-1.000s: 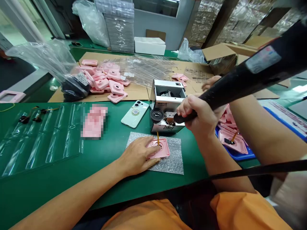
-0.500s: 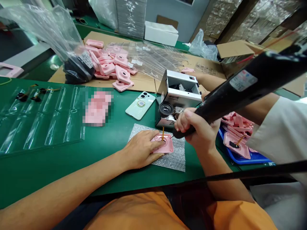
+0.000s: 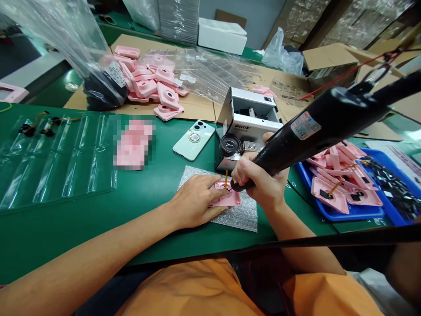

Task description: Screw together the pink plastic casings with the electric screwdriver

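Observation:
My left hand (image 3: 194, 202) lies flat on a pink plastic cover (image 3: 230, 199), pinning it to a silver bubble-wrap pad (image 3: 241, 215) on the green table. A short orange strip stands up from the cover. My right hand (image 3: 259, 182) is wrapped round the lower end of a black electric screwdriver (image 3: 315, 127), whose tip rests on the cover's top edge. Right behind them stands a grey metal screw feeder box (image 3: 246, 120) with a small black speaker (image 3: 229, 144) at its front.
A mint phone (image 3: 194, 140) lies left of the box. Pink covers are heaped on cardboard (image 3: 154, 85) at the back beside a clear bag (image 3: 66, 39). A blue tray (image 3: 332, 213) of pink parts sits right. Clear plastic sleeves (image 3: 55, 158) lie left.
My right hand has brought the screwdriver down from the feeder box to the pink cover. The other person's arm at the right has left the view. My left hand stayed on the cover.

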Demonstrator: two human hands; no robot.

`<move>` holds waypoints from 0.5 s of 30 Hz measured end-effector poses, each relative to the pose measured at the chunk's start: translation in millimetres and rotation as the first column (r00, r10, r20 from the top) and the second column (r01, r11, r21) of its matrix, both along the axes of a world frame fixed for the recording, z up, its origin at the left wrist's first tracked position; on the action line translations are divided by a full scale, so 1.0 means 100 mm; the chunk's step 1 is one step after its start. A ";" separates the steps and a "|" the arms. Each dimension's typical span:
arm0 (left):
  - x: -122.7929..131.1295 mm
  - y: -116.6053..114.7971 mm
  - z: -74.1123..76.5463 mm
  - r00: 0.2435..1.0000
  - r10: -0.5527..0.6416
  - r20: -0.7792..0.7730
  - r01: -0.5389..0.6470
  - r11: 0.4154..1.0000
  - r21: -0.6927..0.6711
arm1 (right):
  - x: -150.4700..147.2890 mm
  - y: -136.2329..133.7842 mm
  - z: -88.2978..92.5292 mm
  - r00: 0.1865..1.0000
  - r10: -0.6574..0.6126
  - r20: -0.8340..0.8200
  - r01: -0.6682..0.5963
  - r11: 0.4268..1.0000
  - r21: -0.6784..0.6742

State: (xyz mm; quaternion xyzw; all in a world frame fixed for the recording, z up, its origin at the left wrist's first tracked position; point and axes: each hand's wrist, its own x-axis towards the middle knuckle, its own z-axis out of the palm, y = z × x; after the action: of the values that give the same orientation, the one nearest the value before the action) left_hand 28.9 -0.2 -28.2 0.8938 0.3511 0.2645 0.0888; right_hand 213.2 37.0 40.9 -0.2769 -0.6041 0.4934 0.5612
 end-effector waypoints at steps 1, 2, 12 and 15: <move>0.00 0.00 0.00 1.000 0.000 0.004 0.000 1.000 0.002 | -0.01 0.00 0.00 1.000 0.003 -0.003 -0.003 1.000 -0.011; 0.00 0.00 0.00 1.000 0.000 0.010 0.000 1.000 0.004 | -0.01 -0.01 0.00 1.000 0.007 -0.015 -0.007 1.000 -0.026; -0.01 0.00 -0.02 1.000 -0.010 0.008 0.010 1.000 -0.022 | 0.02 0.01 -0.10 1.000 0.017 0.021 -0.017 0.999 -0.036; -0.02 -0.01 -0.03 1.000 0.001 0.008 -0.001 1.000 0.008 | 0.06 0.10 -0.06 0.999 0.033 -0.012 -0.033 0.999 -0.034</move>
State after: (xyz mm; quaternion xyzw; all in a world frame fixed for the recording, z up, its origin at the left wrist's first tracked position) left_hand 27.1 -1.3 -31.7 0.8928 0.3504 0.2694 0.0866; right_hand 218.7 47.5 35.4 -0.2736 -0.5970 0.5143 0.5516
